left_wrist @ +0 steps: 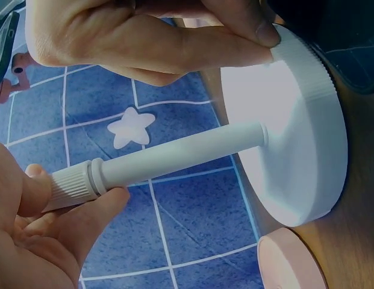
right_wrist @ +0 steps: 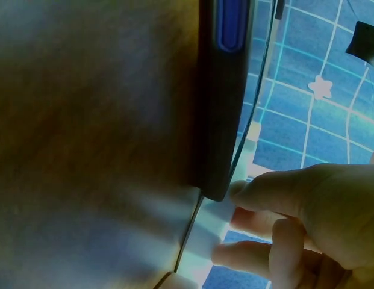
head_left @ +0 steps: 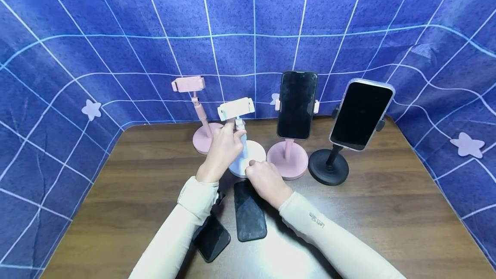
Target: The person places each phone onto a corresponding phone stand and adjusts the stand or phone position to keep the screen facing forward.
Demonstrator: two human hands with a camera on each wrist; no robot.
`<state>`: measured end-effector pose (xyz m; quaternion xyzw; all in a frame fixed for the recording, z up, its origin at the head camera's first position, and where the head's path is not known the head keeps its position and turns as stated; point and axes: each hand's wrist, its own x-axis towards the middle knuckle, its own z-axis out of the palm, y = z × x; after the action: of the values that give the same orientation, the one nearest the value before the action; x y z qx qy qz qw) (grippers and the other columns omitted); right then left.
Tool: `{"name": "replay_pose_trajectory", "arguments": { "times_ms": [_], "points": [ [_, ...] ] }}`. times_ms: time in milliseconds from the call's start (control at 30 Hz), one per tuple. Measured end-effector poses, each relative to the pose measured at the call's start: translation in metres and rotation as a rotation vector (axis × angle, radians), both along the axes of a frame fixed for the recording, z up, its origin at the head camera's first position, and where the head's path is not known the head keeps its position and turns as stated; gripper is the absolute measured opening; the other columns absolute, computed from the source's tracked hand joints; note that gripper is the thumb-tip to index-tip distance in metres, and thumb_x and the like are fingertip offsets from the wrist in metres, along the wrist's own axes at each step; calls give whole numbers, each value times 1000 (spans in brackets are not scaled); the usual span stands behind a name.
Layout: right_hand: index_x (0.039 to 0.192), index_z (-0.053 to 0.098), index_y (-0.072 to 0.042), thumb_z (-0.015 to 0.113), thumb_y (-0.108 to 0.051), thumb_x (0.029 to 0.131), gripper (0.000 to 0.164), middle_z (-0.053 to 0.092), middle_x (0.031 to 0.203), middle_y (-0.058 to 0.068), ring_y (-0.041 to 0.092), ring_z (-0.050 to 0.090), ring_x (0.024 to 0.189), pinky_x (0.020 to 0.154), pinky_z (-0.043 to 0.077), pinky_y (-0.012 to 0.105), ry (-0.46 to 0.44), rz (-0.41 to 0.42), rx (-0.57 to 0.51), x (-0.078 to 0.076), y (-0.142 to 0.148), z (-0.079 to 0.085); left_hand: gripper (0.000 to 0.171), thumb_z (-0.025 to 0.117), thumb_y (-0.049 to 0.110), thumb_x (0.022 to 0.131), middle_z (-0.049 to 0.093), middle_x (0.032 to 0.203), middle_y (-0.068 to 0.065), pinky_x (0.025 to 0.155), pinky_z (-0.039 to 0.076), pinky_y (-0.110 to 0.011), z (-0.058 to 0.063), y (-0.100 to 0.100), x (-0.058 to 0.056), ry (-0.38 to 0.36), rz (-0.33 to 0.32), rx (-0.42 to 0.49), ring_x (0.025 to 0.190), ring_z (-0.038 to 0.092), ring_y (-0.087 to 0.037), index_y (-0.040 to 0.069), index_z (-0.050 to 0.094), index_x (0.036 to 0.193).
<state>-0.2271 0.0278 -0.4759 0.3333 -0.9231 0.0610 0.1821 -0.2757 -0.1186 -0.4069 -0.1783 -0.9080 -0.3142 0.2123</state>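
Note:
A white phone stand (head_left: 256, 149) stands upright on the table, its empty clamp (head_left: 236, 109) at the top. My left hand (head_left: 225, 143) grips its pole; the left wrist view shows thumb and fingers around the ribbed collar (left_wrist: 72, 185). Low down, my right hand (head_left: 267, 181) holds the front rim of the round base (left_wrist: 295, 126) between thumb and curled fingers. Right in front of that base lies a dark phone (head_left: 249, 214), screen up. Another dark phone (head_left: 213, 238) lies partly hidden under my left forearm.
Behind to the left is a pink phone stand (head_left: 202, 140) with an empty clamp. On the right, a second pink stand (head_left: 287, 165) and a black stand (head_left: 328, 169) each hold a phone. Blue cloth (head_left: 232, 55) hangs around the wooden table (head_left: 128, 201).

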Motion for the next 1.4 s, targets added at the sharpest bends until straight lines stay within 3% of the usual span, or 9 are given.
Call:
{"name": "replay_pose_trajectory", "arguments": {
  "times_ms": [300,700,1400],
  "points": [
    [74,72,-12,75,0,85,16,65,73,3,20,63,55,47,51,34,25,5,-15,6,2,0,19,62,8,100,73,84,-15,66,58,-45,2,1,6,-19,-7,13,64,62,-27,-1,65,116],
    [73,72,-11,77,0,83,16,64,71,3,17,61,52,45,47,31,15,10,-44,6,2,-2,21,61,5,100,74,87,-16,64,57,-45,1,0,9,19,-17,-2,60,59,-26,-2,62,119],
    [74,74,-10,76,0,83,13,63,71,5,21,59,51,45,49,34,-4,2,-97,10,4,-3,22,65,13,99,78,97,-15,73,58,-51,-5,-1,13,44,6,34,77,74,-36,1,64,117]
  ]
}}
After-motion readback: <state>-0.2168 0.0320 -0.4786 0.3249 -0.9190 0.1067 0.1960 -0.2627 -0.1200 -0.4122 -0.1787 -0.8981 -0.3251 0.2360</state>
